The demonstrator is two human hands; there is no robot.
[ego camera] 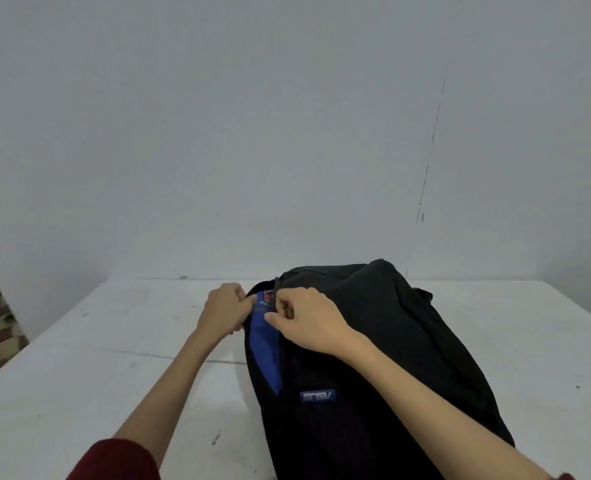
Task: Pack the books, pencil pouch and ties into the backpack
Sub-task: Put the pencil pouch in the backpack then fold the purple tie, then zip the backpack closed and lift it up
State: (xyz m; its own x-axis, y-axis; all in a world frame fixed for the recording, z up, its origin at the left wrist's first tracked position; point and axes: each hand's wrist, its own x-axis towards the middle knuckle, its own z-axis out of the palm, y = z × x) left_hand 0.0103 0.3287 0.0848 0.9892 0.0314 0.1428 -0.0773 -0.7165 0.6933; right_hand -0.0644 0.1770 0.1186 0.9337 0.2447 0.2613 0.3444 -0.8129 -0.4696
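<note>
Lower centre of the frame: black backpack lay on the white table.
Left hand and right hand pinched its soft, floppy opening edges over blue lining; gripping beside the zipper seemed best.

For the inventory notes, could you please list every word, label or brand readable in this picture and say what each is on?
"ASUS", upside down from this view: on the small blue patch sewn to the front of the black backpack.
Red emblem with small print on the blue item inside the open backpack: too blurred to read.
No other text is visible.
</note>
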